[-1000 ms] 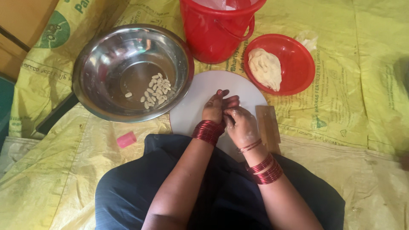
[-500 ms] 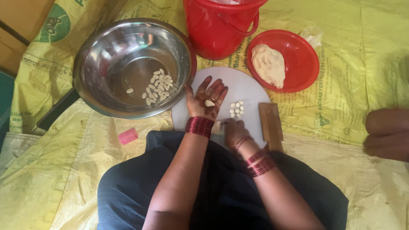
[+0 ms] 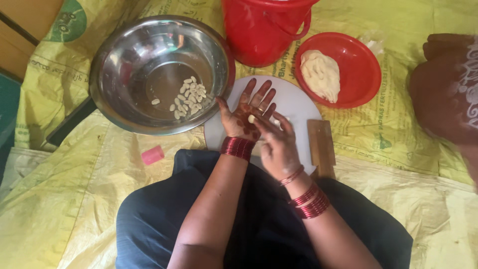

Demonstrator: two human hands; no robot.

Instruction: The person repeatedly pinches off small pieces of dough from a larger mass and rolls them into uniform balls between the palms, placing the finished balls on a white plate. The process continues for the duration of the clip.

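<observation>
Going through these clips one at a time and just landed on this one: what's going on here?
A seated person works over a round white board. The left hand is held open, palm up, with a small pale bit of dough on it, and the right hand presses its fingertips onto that bit. A steel bowl to the left holds many small shaped pieces. A red plate carries a dough lump, beside a red bucket. Another person's arm shows at the right edge.
</observation>
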